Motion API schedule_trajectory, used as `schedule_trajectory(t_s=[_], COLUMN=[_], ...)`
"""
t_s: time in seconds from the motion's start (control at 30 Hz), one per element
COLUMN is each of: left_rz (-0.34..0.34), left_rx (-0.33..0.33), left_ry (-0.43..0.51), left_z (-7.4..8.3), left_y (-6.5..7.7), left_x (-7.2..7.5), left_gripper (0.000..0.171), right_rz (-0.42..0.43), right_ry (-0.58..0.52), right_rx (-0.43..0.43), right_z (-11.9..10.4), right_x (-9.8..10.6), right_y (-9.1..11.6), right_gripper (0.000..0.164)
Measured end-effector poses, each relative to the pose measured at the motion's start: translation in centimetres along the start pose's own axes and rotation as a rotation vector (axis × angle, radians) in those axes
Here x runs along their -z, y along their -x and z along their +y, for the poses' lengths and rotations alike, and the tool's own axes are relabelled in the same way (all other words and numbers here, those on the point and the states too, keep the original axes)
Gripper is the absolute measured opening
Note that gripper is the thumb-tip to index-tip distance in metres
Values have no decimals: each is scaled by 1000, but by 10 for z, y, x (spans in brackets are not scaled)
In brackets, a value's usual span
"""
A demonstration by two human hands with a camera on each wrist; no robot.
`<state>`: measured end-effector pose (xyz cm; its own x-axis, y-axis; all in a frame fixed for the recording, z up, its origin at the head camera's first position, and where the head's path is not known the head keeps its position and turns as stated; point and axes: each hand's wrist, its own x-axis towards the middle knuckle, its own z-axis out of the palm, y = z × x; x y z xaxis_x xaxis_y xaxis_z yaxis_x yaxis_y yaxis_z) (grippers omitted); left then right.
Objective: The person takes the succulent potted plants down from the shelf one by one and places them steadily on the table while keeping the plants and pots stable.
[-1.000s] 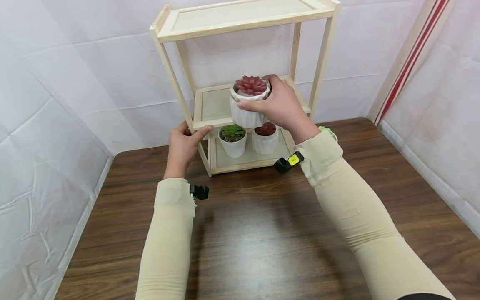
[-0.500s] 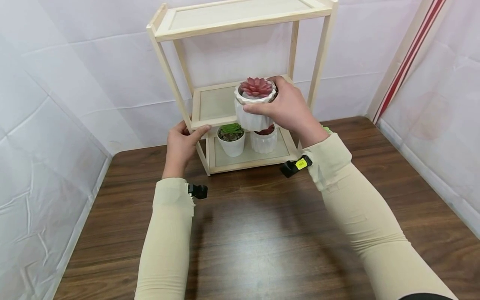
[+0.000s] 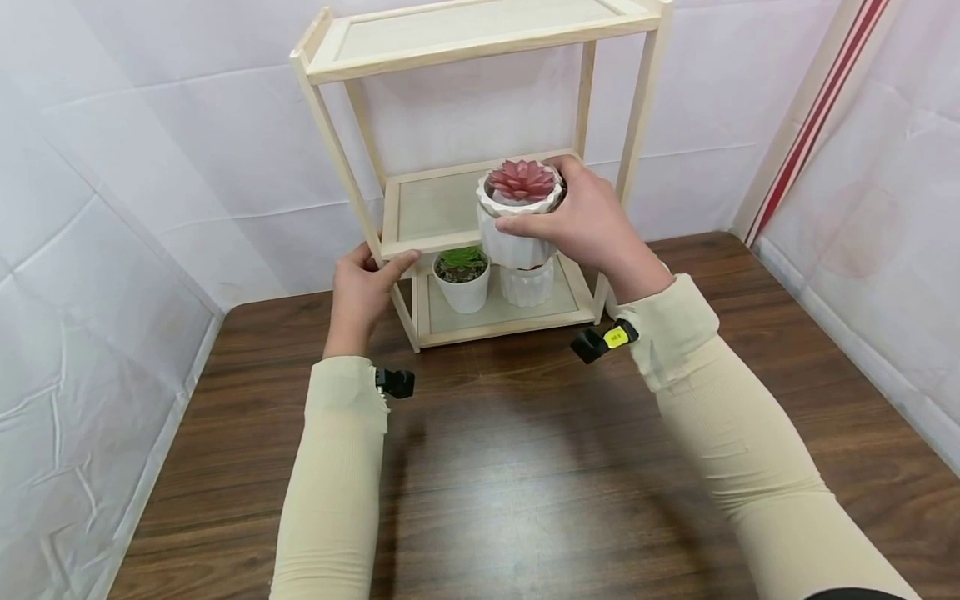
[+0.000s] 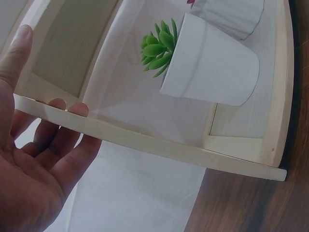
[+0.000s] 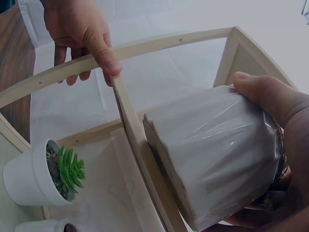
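Observation:
My right hand grips a white ribbed pot with a red succulent by its rim, thumb in front and fingers behind. The pot is just in front of the middle shelf of a pale wooden rack; in the right wrist view its base is right at the shelf's front edge. My left hand holds the rack's left front post, fingers curled round it and thumb on the middle shelf's corner. Below, on the bottom shelf, stand a smooth white pot with a green succulent and a partly hidden ribbed white pot.
The rack's top shelf lies above the held pot. A dark wooden table carries the rack. White sheeting hangs behind and at both sides, with a red-striped strip on the right.
My right hand has carried the ribbed pot to the right and slightly down, so it covers more of the ribbed pot below. My left hand stays on the post.

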<state>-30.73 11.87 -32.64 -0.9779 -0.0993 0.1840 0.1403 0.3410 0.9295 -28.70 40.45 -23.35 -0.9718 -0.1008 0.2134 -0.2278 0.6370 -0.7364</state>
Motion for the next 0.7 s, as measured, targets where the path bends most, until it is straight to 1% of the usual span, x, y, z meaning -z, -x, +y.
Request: schedule_trajectory(t_s=[0.3, 0.53, 0.63, 0.7], left_rz=[5, 3, 0, -1], left_rx=[-5, -2, -4, -1], left_ry=[-3, -2, -2, -4], left_z=[-1, -1, -1, -1], left_y=[0, 0, 0, 0], left_x=[0, 0, 0, 0], left_gripper=[71, 72, 72, 72], right_rz=[5, 21, 27, 31], right_ry=[10, -3, 3, 11], right_rx=[19, 4, -8, -6], right_z=[4, 12, 14, 14], right_x=[5, 10, 12, 13], right_y=[9, 18, 21, 24], right_gripper=[93, 98, 103, 103])
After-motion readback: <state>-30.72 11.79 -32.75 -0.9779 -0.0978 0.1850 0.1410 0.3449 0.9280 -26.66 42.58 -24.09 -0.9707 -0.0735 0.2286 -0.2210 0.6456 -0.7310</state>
